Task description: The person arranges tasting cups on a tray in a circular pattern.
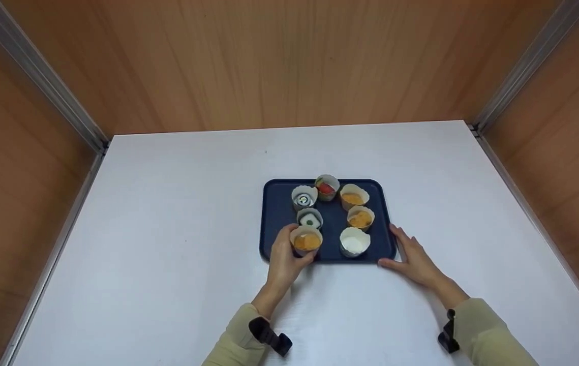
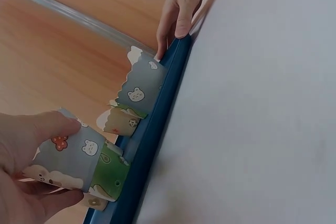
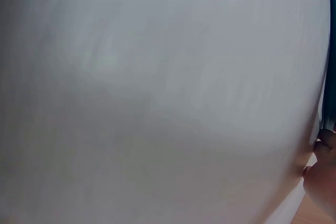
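Note:
My left hand [image 1: 283, 262] grips a paper baking cup [image 2: 79, 148] from its left side, thumb and fingers around its wall. Orange pieces show inside this cup in the head view. It stands upright at the front left of a dark blue tray [image 1: 279, 195]; the left wrist view shows bears and a mushroom printed on its wall. At the tray's front right corner, my right hand [image 1: 416, 262] touches the rim with its thumb in front and extended fingers along the side. Nearest to it is a paper cup with a white inside [image 1: 355, 242].
Behind the gripped cup are a cup with a white and green piece [image 1: 310, 219] and one with a silvery round thing [image 1: 304, 197]. A cup with red contents [image 1: 327, 188] stands at the back. Two orange-filled cups [image 1: 360, 218] line the right. Wooden walls [image 1: 289, 66] border the white table [image 1: 177, 213].

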### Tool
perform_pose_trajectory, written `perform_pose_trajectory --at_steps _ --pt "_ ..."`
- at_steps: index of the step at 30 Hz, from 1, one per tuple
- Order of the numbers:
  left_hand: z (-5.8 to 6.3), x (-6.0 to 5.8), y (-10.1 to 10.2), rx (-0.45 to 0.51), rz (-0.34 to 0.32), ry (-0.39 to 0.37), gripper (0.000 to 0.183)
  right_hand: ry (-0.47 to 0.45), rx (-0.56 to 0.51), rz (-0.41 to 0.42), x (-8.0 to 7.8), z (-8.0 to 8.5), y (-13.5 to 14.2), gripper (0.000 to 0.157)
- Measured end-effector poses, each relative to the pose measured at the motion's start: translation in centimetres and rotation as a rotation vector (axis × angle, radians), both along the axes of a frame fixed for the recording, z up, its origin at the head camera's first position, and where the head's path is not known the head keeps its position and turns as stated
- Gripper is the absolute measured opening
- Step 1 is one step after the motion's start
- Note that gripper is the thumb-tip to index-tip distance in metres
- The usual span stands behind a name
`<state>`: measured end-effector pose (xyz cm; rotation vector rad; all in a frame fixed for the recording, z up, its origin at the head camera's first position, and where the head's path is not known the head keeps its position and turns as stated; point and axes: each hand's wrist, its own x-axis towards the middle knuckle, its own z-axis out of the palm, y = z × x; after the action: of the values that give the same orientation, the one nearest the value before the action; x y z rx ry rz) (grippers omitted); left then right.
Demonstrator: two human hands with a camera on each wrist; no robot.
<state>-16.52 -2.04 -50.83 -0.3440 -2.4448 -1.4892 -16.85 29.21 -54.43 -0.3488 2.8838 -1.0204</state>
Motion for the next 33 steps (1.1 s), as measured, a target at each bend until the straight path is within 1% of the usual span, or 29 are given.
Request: perform_pose_trajectory --at_steps 4,7,13,18,22,26,33 --pt "-0.4 0.3 0.7 0.002 0.009 -0.003 0.061 -0.004 -0.005 0.005 0.1 0.2 0.0 0.09" --pt "-0.6 0.5 1.4 -0.015 0.019 -0.012 0.062 -0.01 -0.011 0.004 0.2 0.2 0.0 0.09" --pt "-0.9 0.6 2.4 -0.045 0.053 -0.031 0.062 -0.021 -0.014 -0.001 0.2 0.2 0.0 0.09" --pt "-1.3 0.6 3.2 -0.02 0.078 -0.02 0.061 -0.033 -0.009 -0.007 0.1 0.3 0.0 0.091" --pt "-1.5 0.6 3.8 0.01 0.101 -0.031 0.061 -0.038 -0.003 -0.011 0.0 0.3 0.0 0.091" --pt "-1.6 0.5 4.3 0.032 0.128 -0.043 0.061 -0.023 -0.005 -0.005 -0.1 0.3 0.0 0.091" --pt "-1.9 0.5 4.8 0.047 0.148 -0.062 0.061 -0.004 -0.003 0.012 0.0 0.2 0.0 0.091"
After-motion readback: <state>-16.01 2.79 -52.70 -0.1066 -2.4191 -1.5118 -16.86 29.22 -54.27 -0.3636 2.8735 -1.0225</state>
